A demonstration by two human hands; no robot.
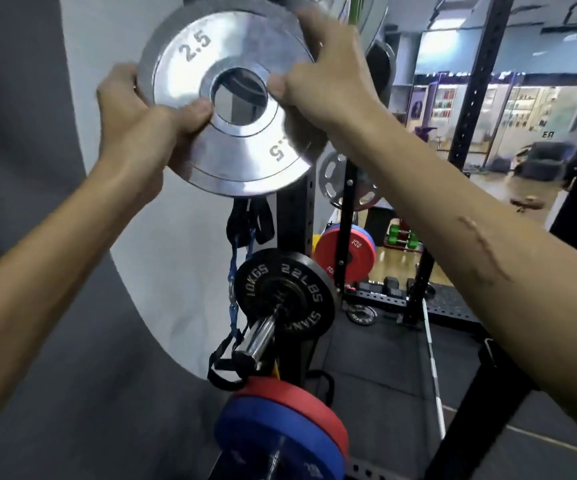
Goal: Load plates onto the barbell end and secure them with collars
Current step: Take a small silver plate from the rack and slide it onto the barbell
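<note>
Head view, near to far.

- Blue plate (273, 441) and red plate (301, 400), bottom centre, stacked on a low peg; can't tell if they are part of this load.
- Sleeve (257, 336): chrome bar end, bare at tip. One black plate (287, 299), 10 kg / 22 lb, already on it, pushed inboard. No collar seen on sleeve or anywhere in shot.
- Silver plate (224, 98), marked 2.5, held up at head height, well above the sleeve, not on the bar.
- Left hand (134, 116): grips plate's left rim, thumb by the centre hole.
- Right hand (328, 74): grips plate's upper-right rim, thumb on the face near the hole.
- Rack (346, 220) behind, more plates stored on it.

Status (est.): 1 plate loaded, 2nd in hand. Left: lower it, slide onto sleeve against black plate, fit collar.
</note>
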